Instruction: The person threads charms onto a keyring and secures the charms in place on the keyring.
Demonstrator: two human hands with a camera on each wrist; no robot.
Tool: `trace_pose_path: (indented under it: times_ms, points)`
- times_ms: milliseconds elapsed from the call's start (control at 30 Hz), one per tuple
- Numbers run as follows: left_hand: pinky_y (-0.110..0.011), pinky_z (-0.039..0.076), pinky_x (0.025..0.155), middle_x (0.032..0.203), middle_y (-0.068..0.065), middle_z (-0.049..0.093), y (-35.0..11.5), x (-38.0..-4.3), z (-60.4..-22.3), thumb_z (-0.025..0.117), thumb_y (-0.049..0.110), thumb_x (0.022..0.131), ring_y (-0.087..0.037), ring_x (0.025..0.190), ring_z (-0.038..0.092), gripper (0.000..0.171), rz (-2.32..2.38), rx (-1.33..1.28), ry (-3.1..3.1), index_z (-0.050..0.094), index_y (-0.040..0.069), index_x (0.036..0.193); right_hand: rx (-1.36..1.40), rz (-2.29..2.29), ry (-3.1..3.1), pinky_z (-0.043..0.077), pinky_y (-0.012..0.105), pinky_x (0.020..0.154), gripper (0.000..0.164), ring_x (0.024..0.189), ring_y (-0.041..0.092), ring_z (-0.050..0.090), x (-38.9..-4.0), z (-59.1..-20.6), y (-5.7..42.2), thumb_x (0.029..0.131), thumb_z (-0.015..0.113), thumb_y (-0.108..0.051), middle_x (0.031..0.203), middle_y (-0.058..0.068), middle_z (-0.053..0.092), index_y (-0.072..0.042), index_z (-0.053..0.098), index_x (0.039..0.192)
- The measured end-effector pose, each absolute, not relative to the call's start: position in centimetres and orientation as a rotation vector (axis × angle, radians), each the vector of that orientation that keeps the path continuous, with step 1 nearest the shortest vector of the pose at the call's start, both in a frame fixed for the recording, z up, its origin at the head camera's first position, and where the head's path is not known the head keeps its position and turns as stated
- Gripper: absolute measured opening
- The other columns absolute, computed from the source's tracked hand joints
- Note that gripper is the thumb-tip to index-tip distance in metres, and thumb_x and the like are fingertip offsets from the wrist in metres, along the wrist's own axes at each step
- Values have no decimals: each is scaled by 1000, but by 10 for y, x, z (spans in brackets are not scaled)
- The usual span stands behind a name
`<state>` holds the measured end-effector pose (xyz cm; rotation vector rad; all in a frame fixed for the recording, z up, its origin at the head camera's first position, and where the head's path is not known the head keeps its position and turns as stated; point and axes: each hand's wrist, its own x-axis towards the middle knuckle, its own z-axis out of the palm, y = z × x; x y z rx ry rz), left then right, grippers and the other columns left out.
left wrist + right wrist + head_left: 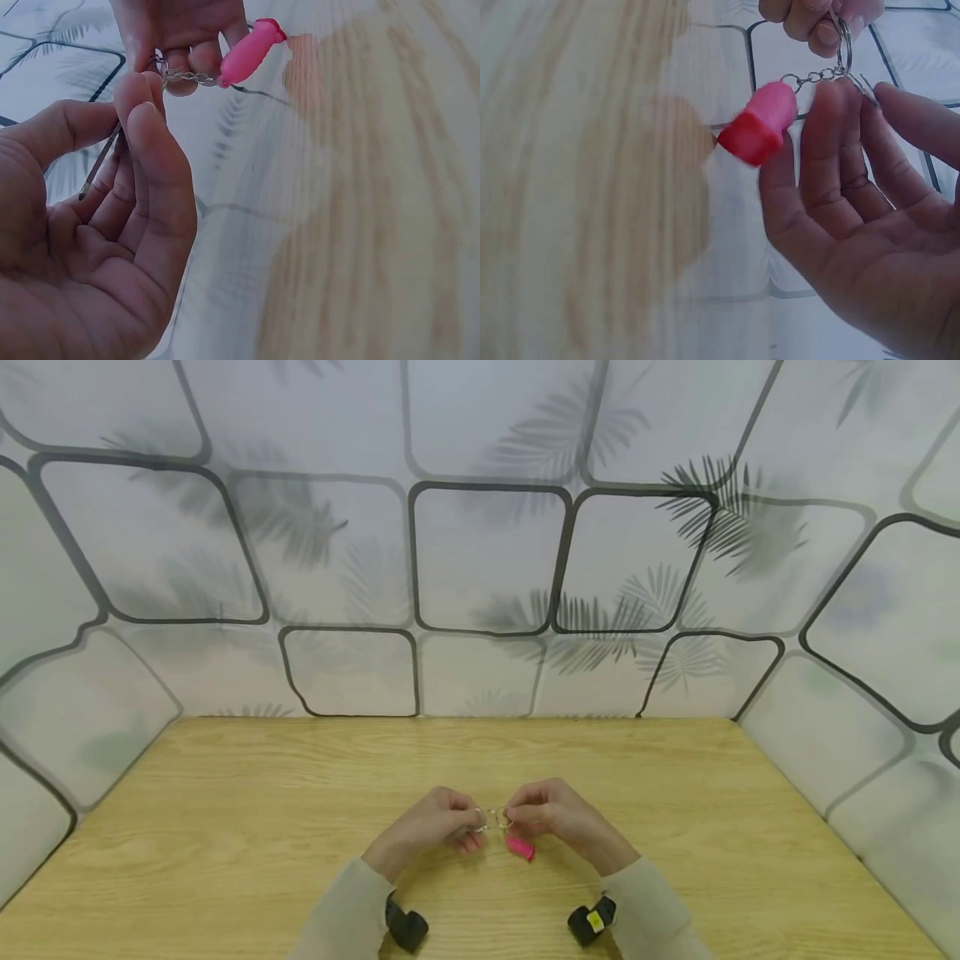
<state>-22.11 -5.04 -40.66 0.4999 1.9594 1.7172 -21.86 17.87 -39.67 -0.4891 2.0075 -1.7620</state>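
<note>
My left hand [438, 822] pinches a metal ring [845, 46] between thumb and fingers, and a thin metal piece [100, 163], seen edge-on, sticks out below its fingertips. Facing it, my right hand [562, 818] pinches another metal ring [867, 91] at the fingertips. The two rings meet between the hands, close over the table. From them a short chain [817, 76] leads to a pink keychain charm [761, 124] with a red end. The charm [521, 847] dangles beside my right fingers.
A wood-grain table [300, 768] lies under both hands. Patterned walls [487, 560] with dark outlines and leaf prints rise at the back and both sides. Black wrist cameras [408, 929] sit at both sleeves.
</note>
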Motion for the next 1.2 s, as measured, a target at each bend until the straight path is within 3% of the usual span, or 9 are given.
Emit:
trace_pose_path:
  times_ms: [133, 600, 900, 1200]
  points:
    - [-21, 55, 60, 72, -4, 67, -51, -221, -406, 58, 5, 97, -9, 63, 62, 20, 1710, 508, 1955, 66, -12, 91, -454, -1777, 1983, 57, 26, 68, 15, 69, 11, 64, -218, -395, 178, 96, 59, 3, 80, 4, 68, 16, 64, 102]
    - [-22, 56, 63, 74, -5, 67, -51, -221, -410, 58, 3, 98, -10, 66, 63, 17, 1706, 519, 1907, 66, -11, 91, -313, -1787, 2034, 60, 30, 69, 13, 68, 12, 63, -217, -392, 178, 96, 62, 2, 74, 4, 64, 13, 69, 96]
    - [-16, 48, 58, 74, -2, 63, -51, -220, -414, 57, 5, 98, -6, 63, 54, 17, 1753, 346, 1743, 65, 3, 83, -248, -1917, 1980, 60, 28, 65, 12, 65, 11, 63, -215, -395, 170, 94, 61, 5, 71, 4, 64, 14, 69, 95]
    - [-14, 47, 56, 73, -1, 63, -48, -218, -415, 57, 4, 98, -4, 61, 53, 15, 1724, 362, 1696, 65, 0, 86, -188, -2007, 1940, 61, 29, 68, 11, 63, 9, 63, -214, -399, 164, 95, 60, 6, 69, 4, 65, 9, 70, 90]
